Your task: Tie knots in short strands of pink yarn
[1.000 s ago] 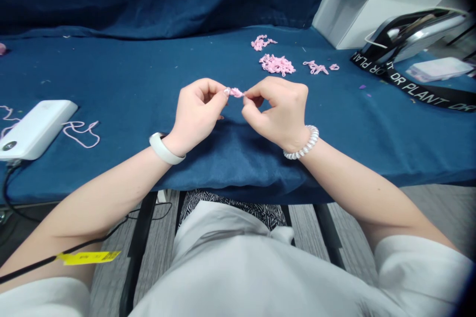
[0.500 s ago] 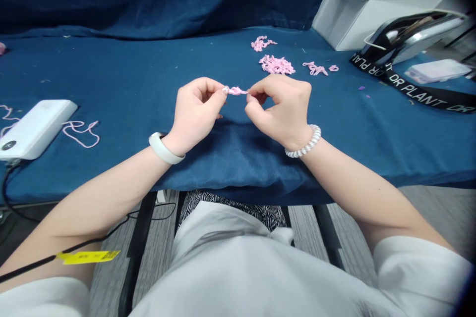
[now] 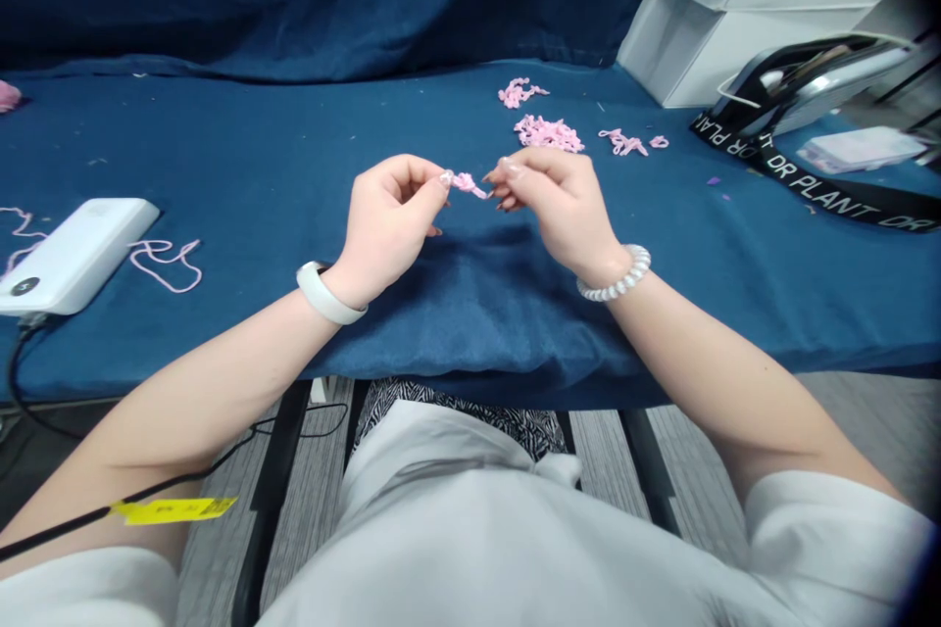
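My left hand (image 3: 389, 225) pinches a short pink knotted cord (image 3: 467, 184) between thumb and forefinger, above the blue cloth. My right hand (image 3: 555, 211) is just to its right, with the fingertips spread beside the cord's free end and holding nothing. Beyond my hands lie several small heaps of pink knotted cord: the largest (image 3: 548, 133), a smaller one (image 3: 519, 93) behind it, and a loose bit (image 3: 623, 143) to the right. A white band circles my left wrist, and a pearly coil bracelet circles my right.
A blue cloth (image 3: 242, 137) covers the table. To the left lie a white power bank (image 3: 74, 257) with a black cable and a loose pink cord (image 3: 166, 265). At the back right are a white box (image 3: 735, 20), a black lanyard (image 3: 816, 181) and a shiny bag (image 3: 809, 83).
My right hand has drawn back to the right and opened its fingers from the pink cord, which it pinched earlier. My left hand still grips the cord.
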Available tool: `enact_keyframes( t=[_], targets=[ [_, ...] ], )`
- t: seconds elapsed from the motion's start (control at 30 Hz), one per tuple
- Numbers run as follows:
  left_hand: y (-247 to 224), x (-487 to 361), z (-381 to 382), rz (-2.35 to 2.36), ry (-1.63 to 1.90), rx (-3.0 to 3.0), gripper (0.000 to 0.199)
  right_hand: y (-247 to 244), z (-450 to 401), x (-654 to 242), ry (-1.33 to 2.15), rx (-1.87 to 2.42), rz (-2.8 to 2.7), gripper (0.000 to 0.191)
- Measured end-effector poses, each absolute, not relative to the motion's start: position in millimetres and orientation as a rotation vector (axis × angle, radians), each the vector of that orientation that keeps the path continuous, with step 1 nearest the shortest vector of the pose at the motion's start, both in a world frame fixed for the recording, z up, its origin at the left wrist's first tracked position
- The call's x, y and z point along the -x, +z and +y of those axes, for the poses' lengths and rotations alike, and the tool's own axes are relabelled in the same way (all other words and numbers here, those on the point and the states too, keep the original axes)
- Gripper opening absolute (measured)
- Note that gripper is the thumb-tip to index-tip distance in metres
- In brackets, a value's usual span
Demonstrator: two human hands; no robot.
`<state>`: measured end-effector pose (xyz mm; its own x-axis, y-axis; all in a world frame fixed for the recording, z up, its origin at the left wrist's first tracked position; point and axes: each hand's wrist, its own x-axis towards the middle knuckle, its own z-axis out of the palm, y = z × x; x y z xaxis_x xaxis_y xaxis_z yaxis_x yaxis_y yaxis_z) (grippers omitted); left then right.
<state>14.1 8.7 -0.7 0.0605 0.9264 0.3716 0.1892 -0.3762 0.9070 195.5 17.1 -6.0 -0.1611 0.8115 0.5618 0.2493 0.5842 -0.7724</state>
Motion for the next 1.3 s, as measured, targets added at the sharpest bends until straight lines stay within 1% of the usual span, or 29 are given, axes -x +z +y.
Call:
enact_keyframes(
  t=[0.27,0.5,0.63,0.8,0.9,1.03,1.3],
  targets=[
    [-1,-15,8,1.103,1.387,-1.691,0.020,-1,7,-188,0.692,0.869,-1.818,0.046],
    [-2,-15,9,1.060,1.418,-1.725,0.023,-1,12,-193,0.644,0.844,-1.820,0.042],
    [-2,-12,11,1.035,1.382,-1.647,0.023,-2,12,-192,0.451,0.833,-1.883,0.038],
    [5,-13,9,1.053,1.238,-1.489,0.036,-6,15,-194,0.095,0.788,-1.997,0.029],
    [8,-14,8,1.058,1.156,-1.495,0.038,-10,17,-197,-0.048,0.782,-2.051,0.027],
    [9,-16,6,1.051,1.091,-1.513,0.036,-12,19,-199,-0.142,0.789,-2.076,0.024],
    [10,-14,4,1.060,1.109,-1.651,0.035,-15,20,-200,-0.166,0.789,-2.055,0.024]
  ],
)
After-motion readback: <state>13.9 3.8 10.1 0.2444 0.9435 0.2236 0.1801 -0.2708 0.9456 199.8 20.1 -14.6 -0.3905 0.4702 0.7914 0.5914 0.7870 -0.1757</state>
